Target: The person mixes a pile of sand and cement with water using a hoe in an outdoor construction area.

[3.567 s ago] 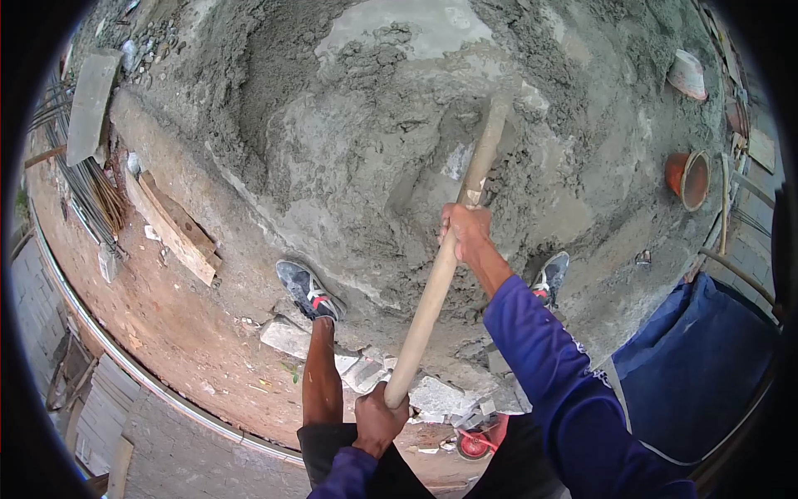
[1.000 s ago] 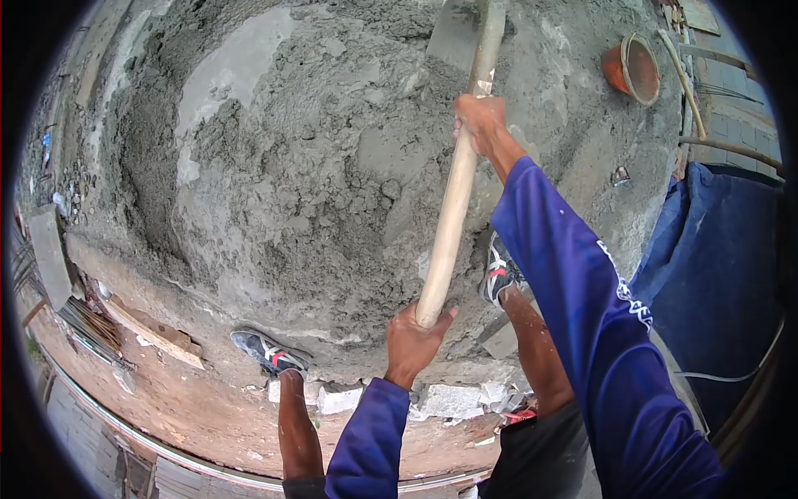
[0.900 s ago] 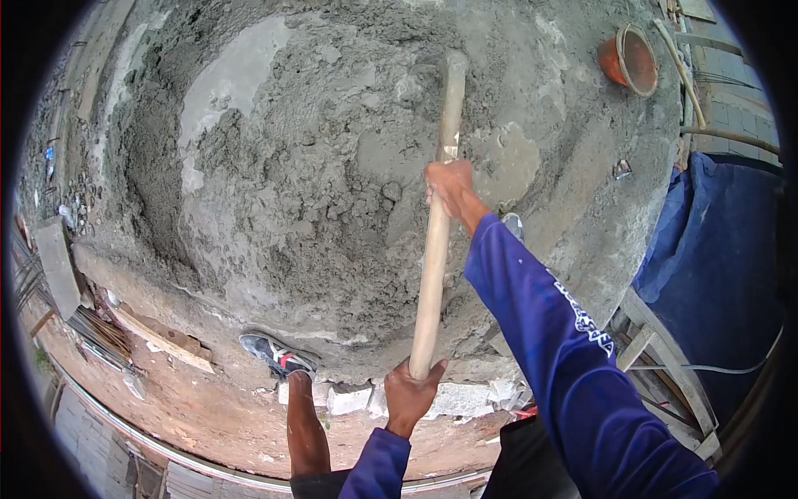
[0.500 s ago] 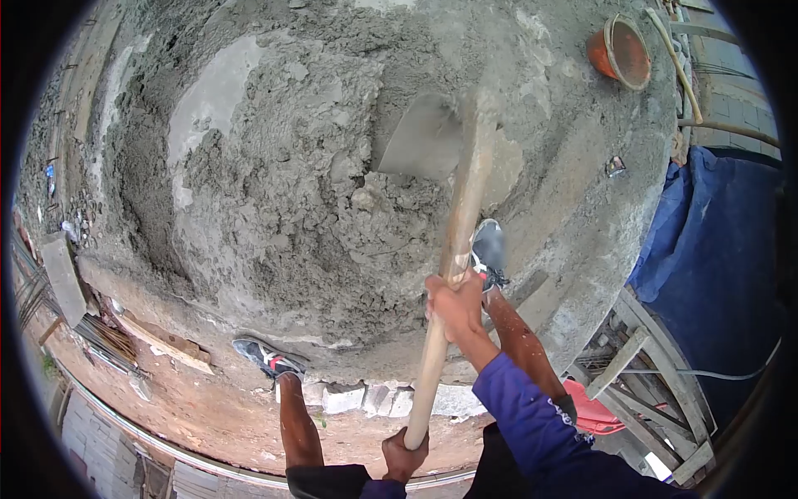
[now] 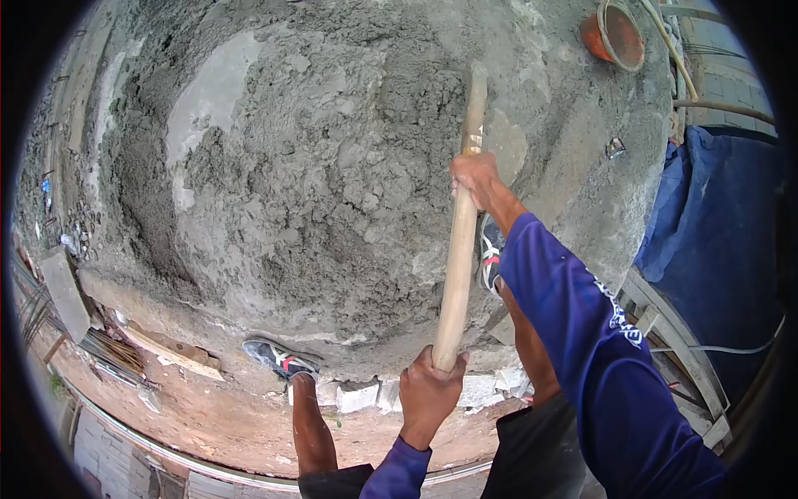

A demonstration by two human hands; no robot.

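Observation:
A hoe's long wooden handle [image 5: 457, 258] slants up over the wet grey mortar [image 5: 349, 200]. My left hand [image 5: 431, 389] is closed around its near end, close to my body. Farther up, my right hand [image 5: 475, 176] wraps the shaft. Beyond that hand the handle's far end lies over the mortar; the metal blade cannot be made out there. The mortar is a lumpy, spread-out heap, with smoother wet patches at its upper left.
An orange bucket [image 5: 613, 37] lies tipped at the upper right. Blue tarp [image 5: 723, 216] and wooden framing [image 5: 677, 320] border the right side. My shoes [image 5: 281, 358] stand at the heap's near edge, by a row of broken bricks [image 5: 357, 397]. Steel rods [image 5: 116, 349] lie lower left.
Both hands have moved up and away from my body, the right one farther along the handle. The grey hoe blade, visible before over the mortar, no longer shows.

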